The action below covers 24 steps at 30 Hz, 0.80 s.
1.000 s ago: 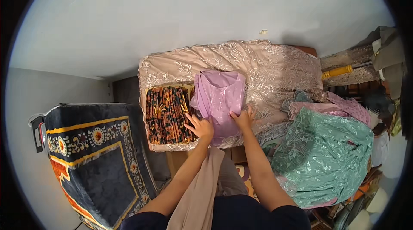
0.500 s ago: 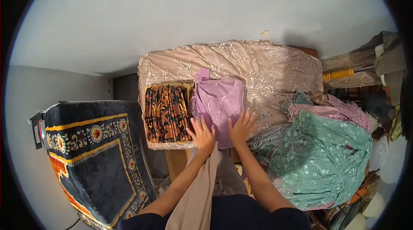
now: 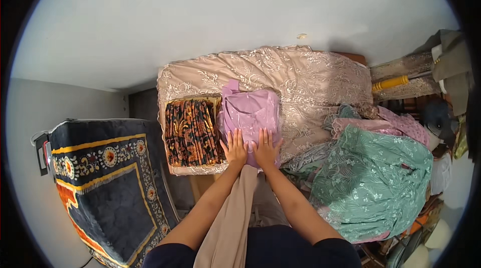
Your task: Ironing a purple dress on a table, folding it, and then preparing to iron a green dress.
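Observation:
A folded lilac garment point(image 3: 250, 112) lies on a beige lace-covered table point(image 3: 310, 82), its neckline toward the wall and a strip of cloth sticking out at its far left corner. My left hand point(image 3: 235, 149) rests flat on the garment's near left part, fingers spread. Beside it, my right hand point(image 3: 265, 149) presses flat on the near right part, fingers stretched out and a ring on one of them. The thumbs almost meet. Left of the garment sits a pleated black, orange and gold patterned cloth point(image 3: 193, 132), close to my left hand but not held.
A dark blue rug with a yellow and floral border point(image 3: 115, 193) hangs over something at the left. At the right, a green lace garment point(image 3: 376, 183) tops a heap of clothes. Behind it lies a yellow handle point(image 3: 391, 83). My beige scarf point(image 3: 230, 218) hangs between my arms.
Both hands have come closer together and now lie flat on the garment's near part. Its lower sides look drawn in and smoother. The whole view has shifted slightly.

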Each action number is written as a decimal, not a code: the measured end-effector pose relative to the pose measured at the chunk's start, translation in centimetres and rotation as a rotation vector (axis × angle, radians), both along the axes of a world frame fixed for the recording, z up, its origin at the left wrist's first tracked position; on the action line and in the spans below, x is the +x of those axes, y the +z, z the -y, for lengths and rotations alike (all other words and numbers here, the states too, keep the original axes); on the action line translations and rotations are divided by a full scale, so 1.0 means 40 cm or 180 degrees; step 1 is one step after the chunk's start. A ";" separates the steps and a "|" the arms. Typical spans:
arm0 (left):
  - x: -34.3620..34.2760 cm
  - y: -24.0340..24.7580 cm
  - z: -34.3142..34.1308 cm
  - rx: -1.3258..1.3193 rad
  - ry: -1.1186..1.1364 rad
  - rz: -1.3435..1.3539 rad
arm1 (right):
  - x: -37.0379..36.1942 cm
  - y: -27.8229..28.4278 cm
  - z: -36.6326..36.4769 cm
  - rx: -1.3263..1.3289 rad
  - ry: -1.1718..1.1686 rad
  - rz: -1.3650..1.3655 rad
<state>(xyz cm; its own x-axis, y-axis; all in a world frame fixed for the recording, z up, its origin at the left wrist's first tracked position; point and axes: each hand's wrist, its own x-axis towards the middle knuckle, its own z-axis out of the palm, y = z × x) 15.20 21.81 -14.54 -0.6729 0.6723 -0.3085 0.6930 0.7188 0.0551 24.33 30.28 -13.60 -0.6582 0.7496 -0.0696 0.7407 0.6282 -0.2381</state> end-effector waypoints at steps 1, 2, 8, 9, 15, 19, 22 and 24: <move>-0.007 0.013 0.008 0.0240 -0.0010 0.0092 | 0.004 0.013 0.000 -0.0005 -0.0005 -0.0067; -0.013 0.030 0.019 0.0467 -0.0027 0.0193 | 0.008 0.033 0.004 -0.0021 -0.0017 -0.0127; -0.065 0.207 0.083 0.1078 -0.0288 0.0047 | 0.125 0.201 -0.002 0.0158 -0.0224 -0.0259; -0.068 0.229 0.086 0.1109 -0.0376 0.0031 | 0.141 0.228 0.003 0.0232 -0.0251 -0.0253; -0.028 0.430 -0.034 0.1507 -0.1067 -0.0128 | 0.194 0.481 -0.010 0.0936 -0.0979 -0.0281; 0.099 0.572 -0.213 0.2090 -0.1777 0.0007 | 0.335 0.619 -0.049 0.1470 -0.1888 -0.0314; 0.241 0.662 -0.347 0.2531 -0.2387 0.0102 | 0.485 0.721 -0.079 0.2041 -0.2567 -0.0374; 0.359 0.734 -0.418 0.2897 -0.2898 0.0203 | 0.605 0.782 -0.081 0.2219 -0.3082 -0.0273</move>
<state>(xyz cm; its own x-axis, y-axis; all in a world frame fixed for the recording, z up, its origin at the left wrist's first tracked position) 29.56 38.52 14.81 0.1355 0.8632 0.4864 0.8893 -0.3224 0.3243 48.51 33.53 17.68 0.2182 0.7954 0.5655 0.9758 -0.1685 -0.1395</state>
